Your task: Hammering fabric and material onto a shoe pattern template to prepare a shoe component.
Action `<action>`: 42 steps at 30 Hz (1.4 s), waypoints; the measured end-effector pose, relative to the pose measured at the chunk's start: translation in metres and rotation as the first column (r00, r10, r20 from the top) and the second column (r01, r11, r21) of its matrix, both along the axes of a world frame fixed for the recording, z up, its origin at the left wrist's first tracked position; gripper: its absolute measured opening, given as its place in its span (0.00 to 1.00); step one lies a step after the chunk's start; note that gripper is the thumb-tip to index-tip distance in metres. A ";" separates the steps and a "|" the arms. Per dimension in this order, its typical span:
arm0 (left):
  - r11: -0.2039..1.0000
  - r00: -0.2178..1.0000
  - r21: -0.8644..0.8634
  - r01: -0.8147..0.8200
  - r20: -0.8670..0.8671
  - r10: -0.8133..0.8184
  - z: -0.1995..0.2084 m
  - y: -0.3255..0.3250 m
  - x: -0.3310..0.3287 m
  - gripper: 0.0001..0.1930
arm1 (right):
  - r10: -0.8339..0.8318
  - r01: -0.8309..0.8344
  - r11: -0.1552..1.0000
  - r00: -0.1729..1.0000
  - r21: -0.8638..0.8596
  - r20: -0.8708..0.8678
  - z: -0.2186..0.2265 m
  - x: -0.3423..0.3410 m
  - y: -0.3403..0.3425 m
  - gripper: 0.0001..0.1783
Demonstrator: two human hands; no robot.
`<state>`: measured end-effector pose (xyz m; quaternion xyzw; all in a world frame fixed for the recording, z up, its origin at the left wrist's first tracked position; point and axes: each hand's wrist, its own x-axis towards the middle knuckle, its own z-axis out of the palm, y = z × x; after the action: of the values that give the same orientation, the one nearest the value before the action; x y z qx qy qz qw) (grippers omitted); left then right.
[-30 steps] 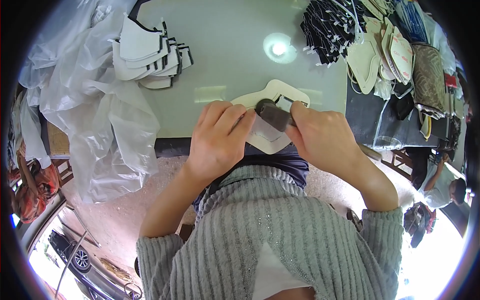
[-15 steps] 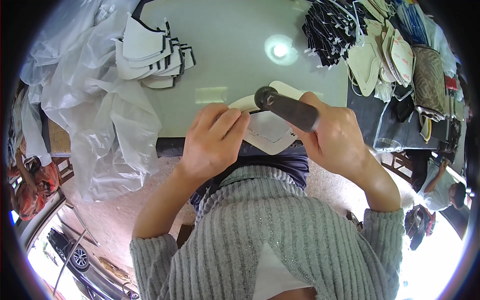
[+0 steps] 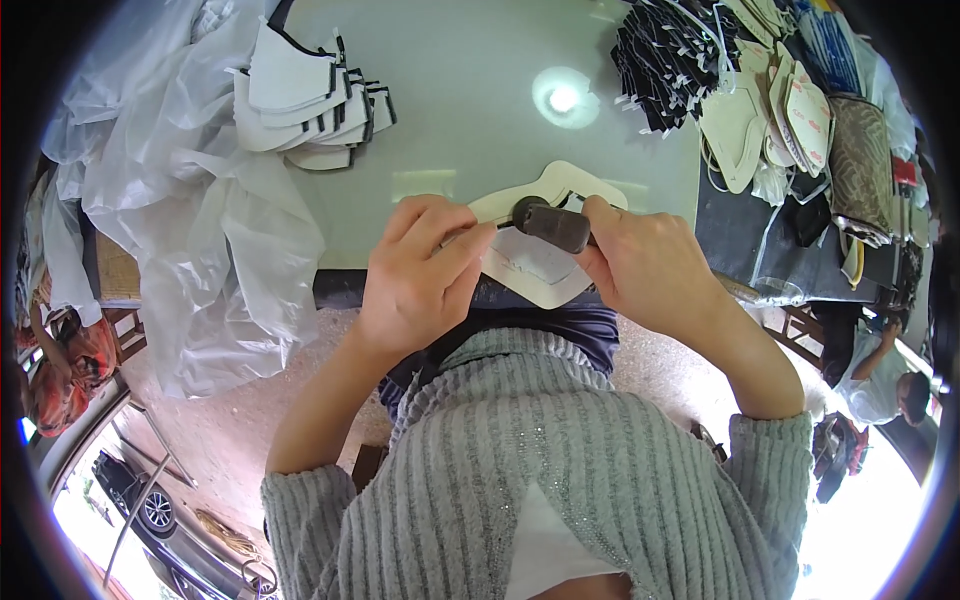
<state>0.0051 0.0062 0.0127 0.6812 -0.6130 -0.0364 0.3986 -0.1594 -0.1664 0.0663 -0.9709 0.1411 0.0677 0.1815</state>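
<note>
In front of me at the table's near edge lies a cream flat shaped piece (image 3: 557, 183) with curved sides, a white centre panel and a dark strip along part of its inner edge. My left hand (image 3: 420, 265) is closed at its left side, thumb and fingers pinched at the edge; the exact grip is partly hidden. My right hand (image 3: 650, 255) is closed round a hammer, whose dark head (image 3: 558, 228) is over the middle of the piece. The end of its handle (image 3: 735, 288) shows past my right wrist.
At the far left, white pieces with black edges (image 3: 290, 85) are stacked beside crumpled clear plastic sheeting (image 3: 220, 250). Far right are a black bundle of pieces (image 3: 665, 65), cream pieces (image 3: 735, 130) and a rolled patterned cloth (image 3: 860, 165). Another person (image 3: 880, 370) is at right.
The hammer head has swung down and turned over the piece, now showing smaller. My right hand has shifted slightly, uncovering more of the piece's right side. My left hand stays almost in place.
</note>
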 end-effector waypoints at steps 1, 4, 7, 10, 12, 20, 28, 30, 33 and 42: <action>1.000 0.999 -0.011 0.024 0.046 -0.024 0.000 0.001 0.001 0.14 | 0.000 0.000 1.000 1.000 -0.001 -0.007 0.000 0.000 0.000 0.20; 0.998 0.974 -0.035 0.051 0.223 -0.042 -0.005 0.001 0.001 0.14 | -0.004 0.004 1.000 1.000 0.014 -0.003 0.000 -0.001 -0.002 0.20; 0.999 0.960 -0.011 0.054 0.277 -0.048 -0.003 0.002 0.002 0.13 | -0.016 0.018 0.997 0.999 0.073 -0.037 0.006 0.003 -0.005 0.20; 0.998 0.950 -0.024 0.065 0.306 -0.055 -0.005 0.002 0.002 0.13 | -0.066 0.044 0.989 0.985 0.143 0.157 0.016 0.005 -0.001 0.19; 0.996 0.948 -0.022 0.081 0.311 -0.071 -0.003 0.001 0.004 0.13 | -0.019 0.015 0.995 0.999 0.102 0.044 0.009 0.008 0.004 0.19; 0.995 0.947 -0.015 0.103 0.308 -0.093 -0.002 0.000 0.004 0.13 | 0.039 -0.035 0.997 0.998 0.072 -0.050 0.009 0.010 0.002 0.20; 0.995 0.995 -0.003 0.095 0.002 -0.095 -0.001 0.003 0.008 0.14 | 0.058 -0.057 0.998 0.997 0.019 -0.046 0.009 0.011 0.002 0.20; 0.994 0.990 0.007 0.105 0.090 -0.105 -0.002 0.005 0.007 0.14 | 0.063 -0.062 0.998 0.997 0.019 -0.054 0.009 0.011 0.002 0.20; 0.994 0.970 0.015 0.107 0.216 -0.108 -0.002 0.006 0.005 0.14 | 0.058 -0.057 0.998 0.998 0.023 -0.031 0.008 0.011 0.000 0.20; 0.994 0.956 -0.032 0.106 0.278 -0.093 -0.008 0.004 0.006 0.12 | 0.069 -0.067 0.996 0.997 0.051 -0.042 0.010 0.015 0.002 0.21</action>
<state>0.0109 0.0105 0.0050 0.6383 -0.6969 0.0532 0.3225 -0.1444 -0.1647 0.0763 -0.9686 0.1101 0.0987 0.1997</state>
